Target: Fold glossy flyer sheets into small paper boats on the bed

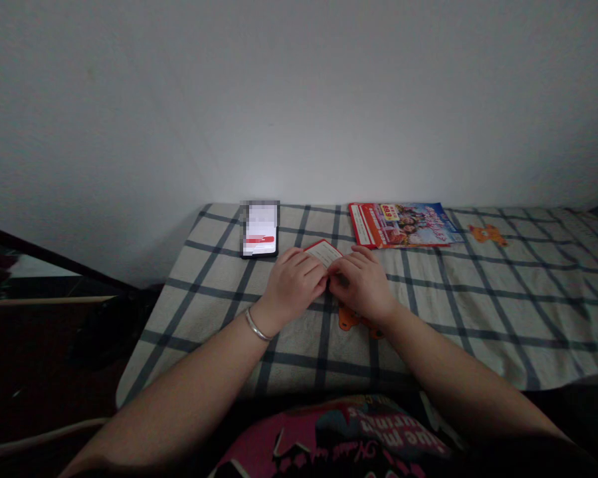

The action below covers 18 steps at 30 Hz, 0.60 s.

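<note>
My left hand point(295, 281) and my right hand point(361, 284) meet at the middle of a checked cloth point(478, 305) spread over the surface. Both are curled, and together they hold a small white card with a red edge point(323, 253), which sticks out beyond the fingers. A silver bangle point(256, 326) circles my left wrist. An orange cartoon print point(349, 318) on the cloth peeks out under my right wrist.
A phone point(260, 229) with a lit screen lies face up beyond my left hand. A red and blue leaflet point(403, 224) lies at the back, near the white wall. Another orange print point(487, 234) marks the cloth to the right. Dark furniture stands at left.
</note>
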Available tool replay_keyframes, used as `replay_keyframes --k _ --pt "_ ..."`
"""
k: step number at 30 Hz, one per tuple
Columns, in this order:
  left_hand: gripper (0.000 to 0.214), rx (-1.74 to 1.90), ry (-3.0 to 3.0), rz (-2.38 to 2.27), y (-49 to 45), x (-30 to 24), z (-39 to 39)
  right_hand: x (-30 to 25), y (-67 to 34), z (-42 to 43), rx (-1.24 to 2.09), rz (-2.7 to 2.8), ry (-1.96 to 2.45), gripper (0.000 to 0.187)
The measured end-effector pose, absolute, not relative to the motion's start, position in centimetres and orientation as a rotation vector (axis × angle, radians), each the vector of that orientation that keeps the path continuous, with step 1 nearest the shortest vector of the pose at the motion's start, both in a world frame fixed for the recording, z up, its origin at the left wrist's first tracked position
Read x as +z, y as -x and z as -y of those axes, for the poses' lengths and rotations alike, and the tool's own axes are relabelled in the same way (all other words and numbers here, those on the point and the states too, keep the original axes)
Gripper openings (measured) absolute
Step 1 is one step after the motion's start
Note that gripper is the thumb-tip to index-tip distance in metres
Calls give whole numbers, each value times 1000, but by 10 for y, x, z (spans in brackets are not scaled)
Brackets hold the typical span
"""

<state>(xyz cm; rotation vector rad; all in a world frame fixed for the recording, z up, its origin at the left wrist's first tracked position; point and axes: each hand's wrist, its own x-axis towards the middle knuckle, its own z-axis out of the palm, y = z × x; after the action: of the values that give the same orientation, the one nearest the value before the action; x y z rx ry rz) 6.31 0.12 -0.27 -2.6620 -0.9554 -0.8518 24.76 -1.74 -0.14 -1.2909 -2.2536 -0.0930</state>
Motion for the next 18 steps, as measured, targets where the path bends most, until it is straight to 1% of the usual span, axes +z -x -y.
replay_keyframes --k 9,18 --pt "11 -858 2661 860 -62 -2 -1 -3 -253 15 -57 2294 1221 8" --pt "17 -828 2668 944 -58 -2 -3 0 -270 11 -112 2274 1189 10"
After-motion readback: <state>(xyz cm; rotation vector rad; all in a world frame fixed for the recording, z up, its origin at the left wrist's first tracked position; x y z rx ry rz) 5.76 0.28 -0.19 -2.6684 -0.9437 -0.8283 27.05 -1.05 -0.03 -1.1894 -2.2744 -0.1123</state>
